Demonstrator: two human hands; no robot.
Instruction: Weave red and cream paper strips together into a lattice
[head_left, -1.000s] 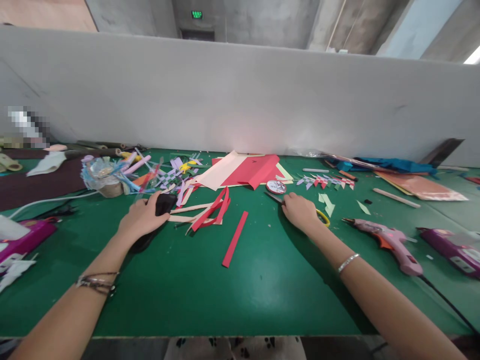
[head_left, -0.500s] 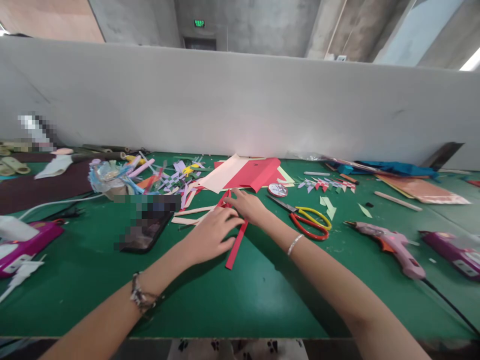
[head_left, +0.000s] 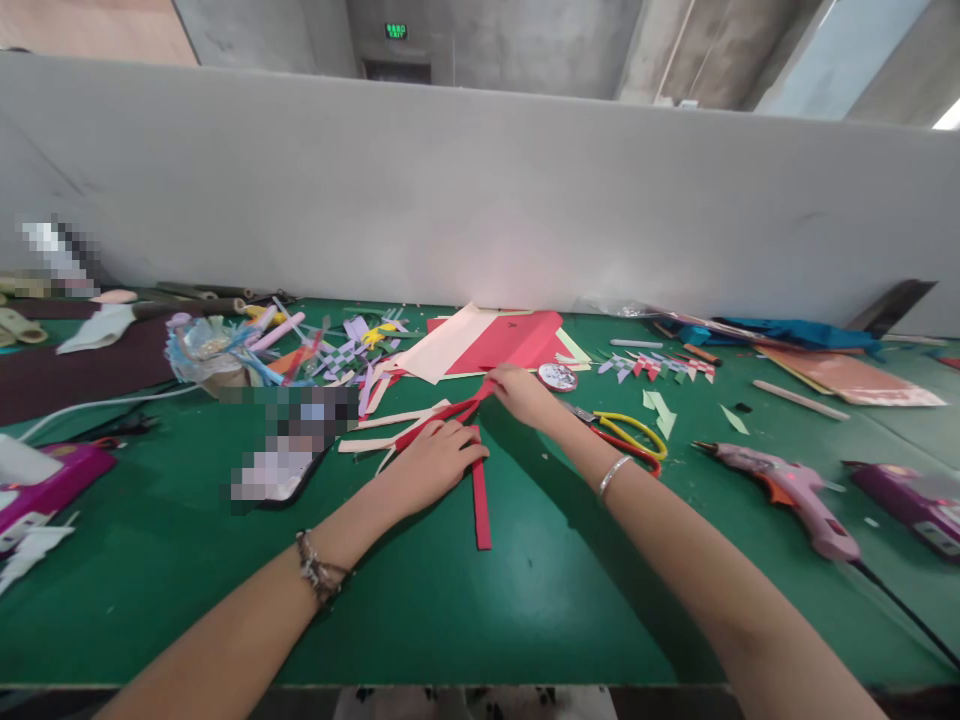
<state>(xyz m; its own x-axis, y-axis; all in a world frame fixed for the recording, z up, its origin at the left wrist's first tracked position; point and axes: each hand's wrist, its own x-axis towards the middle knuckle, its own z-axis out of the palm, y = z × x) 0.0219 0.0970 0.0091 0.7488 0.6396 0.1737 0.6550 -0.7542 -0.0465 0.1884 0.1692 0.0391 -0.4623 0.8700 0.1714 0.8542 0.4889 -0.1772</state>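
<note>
My right hand [head_left: 521,395] pinches the end of some red paper strips [head_left: 486,387], which run back toward the left. My left hand [head_left: 435,462] lies fairly flat on the table, fingers stretched over the near part of these strips; its thumb is hidden. From under its fingertips a loose red paper strip [head_left: 481,510] points toward me. Pale cream paper strips [head_left: 367,445] fan out left of the hands. Just beyond lie red paper sheets [head_left: 517,340] and a folded cream sheet [head_left: 442,345]. Scissors [head_left: 630,432] with red and yellow handles lie partly behind my right wrist.
A pink glue gun [head_left: 787,485] and purple power strip [head_left: 907,500] are at the right. A phone [head_left: 296,450], another power strip [head_left: 64,480] and woven paper scraps [head_left: 341,355] lie left. A round tin [head_left: 557,377] sits behind the scissors. A grey partition [head_left: 480,190] closes the back.
My right hand has moved slightly right, drawing the red strips with it. My left hand has settled lower over the strips, and the loose red strip has swung to point more directly at me.
</note>
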